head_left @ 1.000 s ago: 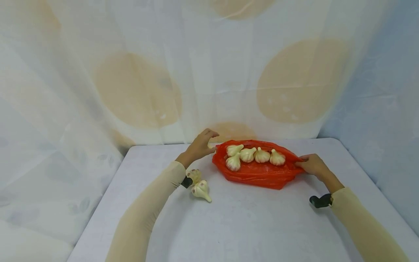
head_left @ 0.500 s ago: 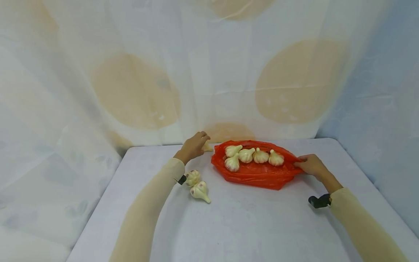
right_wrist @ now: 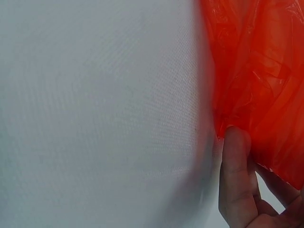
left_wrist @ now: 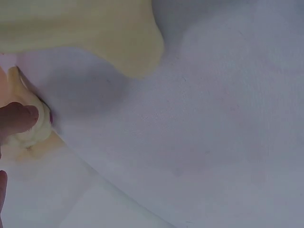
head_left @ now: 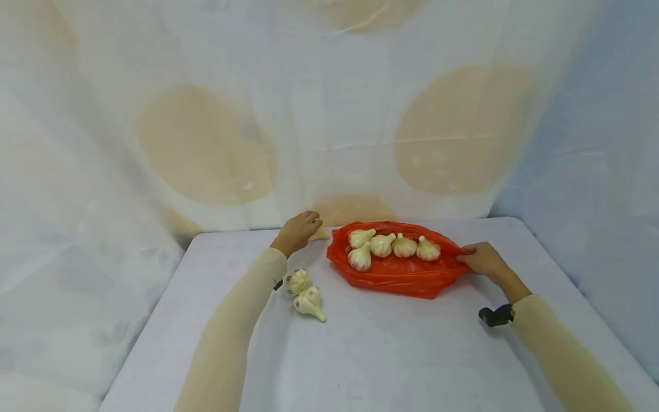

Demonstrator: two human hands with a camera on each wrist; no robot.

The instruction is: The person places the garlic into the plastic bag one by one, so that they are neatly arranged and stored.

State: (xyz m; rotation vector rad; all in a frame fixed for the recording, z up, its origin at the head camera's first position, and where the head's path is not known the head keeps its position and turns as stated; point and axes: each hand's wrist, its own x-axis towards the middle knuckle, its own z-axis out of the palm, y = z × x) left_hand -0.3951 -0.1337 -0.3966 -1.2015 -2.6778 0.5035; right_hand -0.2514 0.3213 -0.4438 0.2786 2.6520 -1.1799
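Observation:
At the table's back edge, my left hand [head_left: 297, 233] holds a garlic bulb [head_left: 320, 234]; in the left wrist view the thumb presses on this bulb [left_wrist: 40, 126], and the fingers behind are mostly out of view. My right hand [head_left: 486, 260] pinches the right end of a red plastic bag [head_left: 396, 283]. The right wrist view shows the thumb against the thin red plastic [right_wrist: 275, 80]. The bag lies with its mouth spread, and several garlic bulbs [head_left: 381, 245] sit inside. Two more bulbs rest on the table near my left wrist, the front one [head_left: 309, 302] touching the other [head_left: 297, 281].
A white-covered table [head_left: 381, 349] lies under everything. Behind it hangs a pale curtain [head_left: 329, 114] with large tan spots, meeting the back edge. A bluish curtain [head_left: 592, 200] borders the right side. In the left wrist view a blurred garlic bulb [left_wrist: 114, 33] is close to the camera.
My left hand has drawn left from beside the bag's left end, and its spread fingers have closed onto the garlic bulb at the back. The right hand keeps its grip; the view has shifted slightly.

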